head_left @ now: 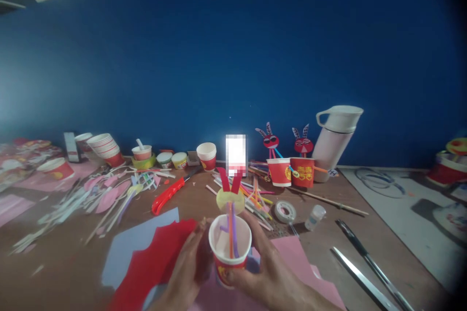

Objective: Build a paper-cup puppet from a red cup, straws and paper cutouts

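Right hand [268, 265] and left hand [188, 265] both gripped paper cup [229, 248] holding straws [232, 231], above red paper [156, 257] on bench [321, 238].

pixelated white patch [236, 154], left table clutter [44, 175] blurred, wrists cut off below

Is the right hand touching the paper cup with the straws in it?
Touching. The head view shows the right hand wrapped around the side of the paper cup, its fingers pressed against the red wall with no gap.
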`<action>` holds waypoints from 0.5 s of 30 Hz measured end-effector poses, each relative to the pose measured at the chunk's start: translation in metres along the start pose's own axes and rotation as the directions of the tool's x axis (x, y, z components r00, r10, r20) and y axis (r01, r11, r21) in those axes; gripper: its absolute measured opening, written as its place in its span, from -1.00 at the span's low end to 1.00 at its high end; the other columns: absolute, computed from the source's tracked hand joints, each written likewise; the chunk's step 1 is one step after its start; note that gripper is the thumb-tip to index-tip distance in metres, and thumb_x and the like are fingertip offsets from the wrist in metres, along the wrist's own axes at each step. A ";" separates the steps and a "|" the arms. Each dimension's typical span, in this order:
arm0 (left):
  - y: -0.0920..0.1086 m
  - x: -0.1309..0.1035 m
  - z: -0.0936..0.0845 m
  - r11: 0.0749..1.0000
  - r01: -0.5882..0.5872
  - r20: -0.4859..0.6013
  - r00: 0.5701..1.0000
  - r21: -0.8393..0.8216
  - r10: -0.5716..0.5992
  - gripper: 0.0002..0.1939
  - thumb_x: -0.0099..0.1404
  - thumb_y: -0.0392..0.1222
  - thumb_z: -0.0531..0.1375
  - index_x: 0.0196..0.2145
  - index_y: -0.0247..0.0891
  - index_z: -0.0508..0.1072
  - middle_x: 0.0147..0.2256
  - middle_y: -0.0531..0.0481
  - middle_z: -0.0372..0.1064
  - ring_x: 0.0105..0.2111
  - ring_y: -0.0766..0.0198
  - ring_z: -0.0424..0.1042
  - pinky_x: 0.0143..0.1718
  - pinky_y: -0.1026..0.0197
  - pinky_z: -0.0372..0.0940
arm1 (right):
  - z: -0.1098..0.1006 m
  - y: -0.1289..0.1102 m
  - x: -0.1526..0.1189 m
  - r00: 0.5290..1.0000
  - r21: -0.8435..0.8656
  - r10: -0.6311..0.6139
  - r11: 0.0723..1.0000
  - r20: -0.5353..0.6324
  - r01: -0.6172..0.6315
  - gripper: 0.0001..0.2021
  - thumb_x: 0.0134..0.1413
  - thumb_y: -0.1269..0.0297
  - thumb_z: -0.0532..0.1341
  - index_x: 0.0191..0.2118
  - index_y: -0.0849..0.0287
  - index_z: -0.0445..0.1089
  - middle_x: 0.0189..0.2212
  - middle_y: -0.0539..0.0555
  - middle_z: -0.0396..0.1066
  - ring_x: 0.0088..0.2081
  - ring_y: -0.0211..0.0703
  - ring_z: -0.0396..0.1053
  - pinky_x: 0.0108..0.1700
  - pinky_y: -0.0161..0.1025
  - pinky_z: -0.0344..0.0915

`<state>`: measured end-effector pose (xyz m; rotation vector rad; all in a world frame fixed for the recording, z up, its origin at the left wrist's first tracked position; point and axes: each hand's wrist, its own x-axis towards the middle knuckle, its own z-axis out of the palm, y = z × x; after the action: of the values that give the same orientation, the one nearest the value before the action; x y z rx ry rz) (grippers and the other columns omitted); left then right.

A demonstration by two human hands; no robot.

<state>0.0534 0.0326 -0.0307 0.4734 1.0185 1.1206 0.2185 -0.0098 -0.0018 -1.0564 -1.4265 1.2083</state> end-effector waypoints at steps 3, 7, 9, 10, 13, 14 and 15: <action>0.002 0.000 -0.004 0.976 -0.187 0.039 0.982 0.111 0.184 -0.62 0.11 -0.13 0.33 -0.10 -0.16 0.43 -0.07 0.01 0.48 -0.02 0.15 0.42 -0.16 0.28 0.39 | -0.004 0.004 0.002 0.994 -0.092 0.028 0.995 -0.102 -0.037 -0.17 -0.14 0.43 0.28 0.26 0.09 -0.12 0.17 0.20 0.22 0.11 0.06 0.27 0.03 -0.05 0.34; -0.006 -0.005 0.001 0.840 -0.477 0.239 0.874 0.258 0.423 -0.49 0.06 0.00 0.35 -0.05 -0.21 0.38 -0.06 -0.12 0.44 -0.10 0.04 0.45 -0.19 0.22 0.38 | -0.008 0.011 0.002 0.975 -0.289 -0.021 0.956 -0.221 -0.045 -0.11 -0.22 0.46 0.25 0.28 0.12 -0.13 0.17 0.22 0.21 0.18 0.14 0.16 0.17 0.10 0.15; -0.015 -0.009 0.004 0.806 -0.515 0.310 0.848 0.292 0.430 -0.32 -0.02 0.06 0.37 0.04 -0.22 0.33 0.01 -0.19 0.39 -0.08 -0.04 0.44 -0.17 0.16 0.38 | -0.008 0.014 0.000 0.968 -0.383 -0.091 0.924 -0.233 -0.005 -0.12 -0.23 0.45 0.24 0.28 0.13 -0.10 0.21 0.24 0.15 0.22 0.18 0.09 0.20 0.14 0.08; -0.019 -0.011 0.005 0.794 -0.517 0.324 0.847 0.319 0.422 -0.24 -0.06 0.06 0.39 0.07 -0.22 0.31 0.04 -0.21 0.36 -0.05 -0.08 0.41 -0.14 0.13 0.36 | -0.007 0.015 -0.001 0.967 -0.421 -0.128 0.907 -0.222 0.024 -0.12 -0.23 0.44 0.25 0.28 0.15 -0.10 0.21 0.26 0.14 0.23 0.20 0.07 0.21 0.14 0.06; -0.022 -0.021 0.003 0.760 -0.500 0.283 0.865 0.415 0.414 -0.16 -0.17 -0.09 0.46 0.09 -0.17 0.32 0.09 -0.16 0.32 0.12 -0.10 0.25 0.04 0.14 0.23 | -0.005 0.017 -0.005 0.968 -0.488 -0.215 0.864 -0.129 0.126 -0.09 -0.20 0.38 0.28 0.30 0.21 -0.13 0.21 0.33 0.12 0.23 0.25 0.06 0.19 0.15 0.10; -0.021 -0.025 0.002 0.774 -0.474 0.258 0.880 0.419 0.399 -0.19 -0.18 -0.16 0.47 0.07 -0.14 0.35 0.10 -0.14 0.31 0.15 -0.09 0.21 0.07 0.15 0.20 | -0.004 0.016 -0.007 0.966 -0.501 -0.245 0.848 -0.083 0.172 -0.08 -0.19 0.35 0.29 0.31 0.23 -0.16 0.22 0.36 0.10 0.24 0.28 0.05 0.19 0.17 0.11; -0.018 -0.029 0.001 0.800 -0.440 0.236 0.897 0.407 0.373 -0.22 -0.17 -0.21 0.47 0.05 -0.12 0.37 0.10 -0.12 0.32 0.15 -0.08 0.20 0.06 0.15 0.20 | -0.004 0.015 -0.009 0.961 -0.511 -0.274 0.832 -0.039 0.216 -0.07 -0.16 0.32 0.28 0.32 0.25 -0.19 0.23 0.39 0.07 0.24 0.30 0.03 0.18 0.20 0.10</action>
<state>0.0618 -0.0006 -0.0313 1.1847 1.0767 1.2028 0.2240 -0.0162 -0.0175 -1.2165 -1.7779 0.5855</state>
